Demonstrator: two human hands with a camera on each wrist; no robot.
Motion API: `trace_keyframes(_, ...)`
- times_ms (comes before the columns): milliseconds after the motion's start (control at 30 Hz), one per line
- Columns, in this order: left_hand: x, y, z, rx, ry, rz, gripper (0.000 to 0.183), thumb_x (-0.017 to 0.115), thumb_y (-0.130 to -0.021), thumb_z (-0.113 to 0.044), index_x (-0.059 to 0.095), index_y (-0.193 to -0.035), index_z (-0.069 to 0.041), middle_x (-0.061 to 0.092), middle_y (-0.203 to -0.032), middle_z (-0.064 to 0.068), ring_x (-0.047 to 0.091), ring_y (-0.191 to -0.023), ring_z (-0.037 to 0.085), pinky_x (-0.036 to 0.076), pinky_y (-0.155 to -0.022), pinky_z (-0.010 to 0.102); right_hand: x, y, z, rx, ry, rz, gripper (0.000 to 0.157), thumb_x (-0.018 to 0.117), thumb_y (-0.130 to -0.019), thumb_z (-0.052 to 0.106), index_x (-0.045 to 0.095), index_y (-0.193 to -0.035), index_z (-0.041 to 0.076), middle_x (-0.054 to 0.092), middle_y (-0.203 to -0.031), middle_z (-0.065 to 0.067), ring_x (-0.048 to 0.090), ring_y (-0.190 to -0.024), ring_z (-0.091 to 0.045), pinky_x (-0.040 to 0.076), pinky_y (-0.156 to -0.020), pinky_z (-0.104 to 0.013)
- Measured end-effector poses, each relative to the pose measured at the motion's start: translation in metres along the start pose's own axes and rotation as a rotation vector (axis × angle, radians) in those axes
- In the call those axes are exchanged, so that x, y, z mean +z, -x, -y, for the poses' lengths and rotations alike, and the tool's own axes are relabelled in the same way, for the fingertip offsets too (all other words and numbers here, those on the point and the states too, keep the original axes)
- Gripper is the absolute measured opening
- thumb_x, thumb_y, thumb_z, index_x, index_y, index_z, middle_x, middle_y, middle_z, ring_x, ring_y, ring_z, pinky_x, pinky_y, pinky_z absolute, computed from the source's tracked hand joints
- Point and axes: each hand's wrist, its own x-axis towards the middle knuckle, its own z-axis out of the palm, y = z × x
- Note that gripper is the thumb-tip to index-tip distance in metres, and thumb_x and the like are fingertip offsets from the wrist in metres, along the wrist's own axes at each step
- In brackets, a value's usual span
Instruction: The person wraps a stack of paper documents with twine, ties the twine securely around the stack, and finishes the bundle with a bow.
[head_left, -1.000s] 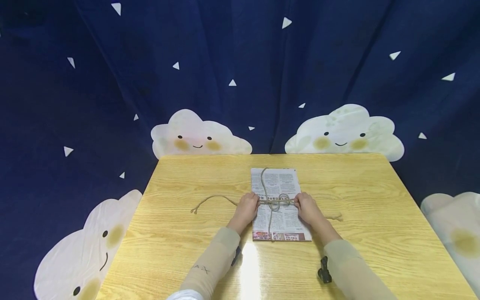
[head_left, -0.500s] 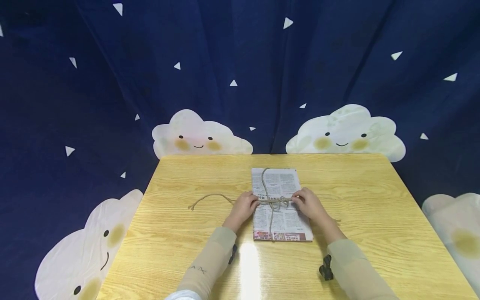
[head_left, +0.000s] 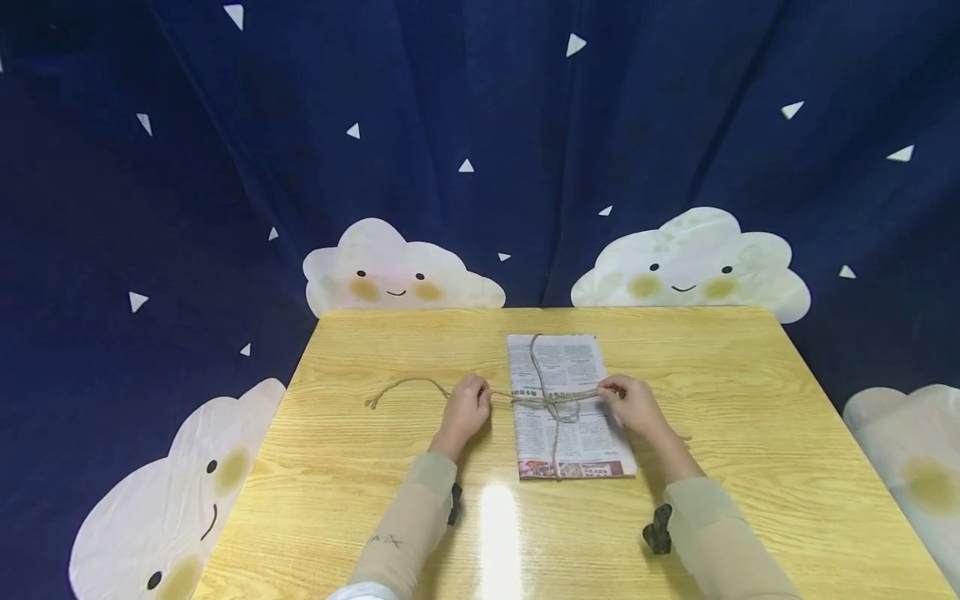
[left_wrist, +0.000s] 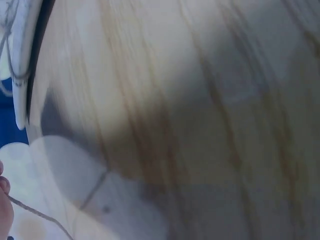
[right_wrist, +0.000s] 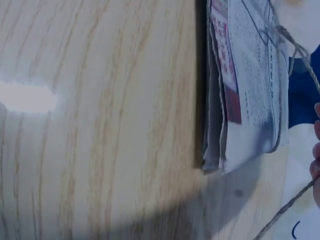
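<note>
A stack of folded newspapers (head_left: pixel 577 446) lies at the middle of the table, bound by brown twine (head_left: pixel 555 450) that crosses over its top. Left of the stack, my left hand (head_left: pixel 465 410) pinches one strand of the twine, whose frayed tail trails away to the left. At the stack's right edge my right hand (head_left: pixel 633 407) pinches the other strand, held taut toward the crossing. A loose loop sits just below the crossing. In the right wrist view, the newspapers (right_wrist: pixel 250 100) show their folded edges, and the fingers (right_wrist: pixel 317 150) grip the twine at the frame's edge.
The wooden table (head_left: pixel 360 350) extends around the stack, with a bright light reflection in front. A dark blue curtain (head_left: pixel 420 100) with printed clouds hangs behind and at the sides. A black wrist device (head_left: pixel 657 529) sits at the right sleeve.
My hands have moved apart, the left one leftward and off the stack, the right slightly rightward. The twine between them has drawn tighter, the loops have shrunk, and the stack has shifted a little right.
</note>
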Motion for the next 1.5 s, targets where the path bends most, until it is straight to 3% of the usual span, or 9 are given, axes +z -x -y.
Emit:
trace_keyframes(400, -0.008, 0.008, 0.025, -0.100, 0.021, -0.199, 0.008, 0.056, -0.085, -0.003, 0.057, -0.078, -0.002, 0.053, -0.074, 0.006, 0.050, -0.067, 0.019, 0.044, -0.062, 0.032, -0.013, 0.003, -0.010, 0.078, -0.005, 0.005, 0.017, 0.060, -0.087, 0.011, 0.065, -0.096, -0.003, 0.064, -0.088, -0.015, 0.053, -0.074, -0.020, 0.043, -0.066, -0.029)
trace_keyframes(567, -0.008, 0.012, 0.034, -0.154, 0.000, -0.234, 0.007, 0.057, -0.085, -0.003, 0.057, -0.077, -0.002, 0.055, -0.075, 0.006, 0.051, -0.068, 0.020, 0.044, -0.066, 0.034, -0.013, 0.001, -0.020, 0.098, 0.012, 0.016, 0.017, 0.060, -0.088, 0.011, 0.065, -0.094, -0.004, 0.064, -0.085, -0.014, 0.052, -0.073, -0.020, 0.043, -0.065, -0.029)
trace_keyframes(867, -0.007, 0.019, 0.044, -0.226, -0.053, -0.249, 0.006, 0.059, -0.084, -0.004, 0.059, -0.079, -0.002, 0.057, -0.077, 0.008, 0.055, -0.072, 0.024, 0.043, -0.069, 0.037, -0.013, 0.002, -0.031, 0.168, 0.045, 0.079, 0.016, 0.060, -0.087, 0.013, 0.066, -0.089, -0.002, 0.063, -0.083, -0.013, 0.053, -0.074, -0.022, 0.042, -0.066, -0.031)
trace_keyframes(1167, -0.010, 0.020, 0.049, -0.290, -0.089, -0.255, 0.009, 0.056, -0.089, -0.008, 0.061, -0.086, -0.001, 0.059, -0.084, 0.010, 0.057, -0.079, 0.026, 0.041, -0.071, 0.038, -0.010, 0.006, -0.042, 0.212, -0.027, 0.175, 0.017, 0.059, -0.088, 0.012, 0.066, -0.083, -0.003, 0.061, -0.075, -0.008, 0.050, -0.068, -0.016, 0.042, -0.062, -0.026)
trace_keyframes(1500, -0.011, 0.024, 0.051, -0.387, -0.108, -0.214, 0.010, 0.054, -0.090, -0.008, 0.061, -0.089, -0.001, 0.058, -0.086, 0.010, 0.055, -0.081, 0.027, 0.042, -0.075, 0.040, -0.010, 0.008, -0.053, 0.244, -0.097, 0.230, 0.017, 0.060, -0.086, 0.010, 0.063, -0.077, -0.004, 0.057, -0.065, -0.002, 0.047, -0.063, -0.015, 0.040, -0.053, -0.024)
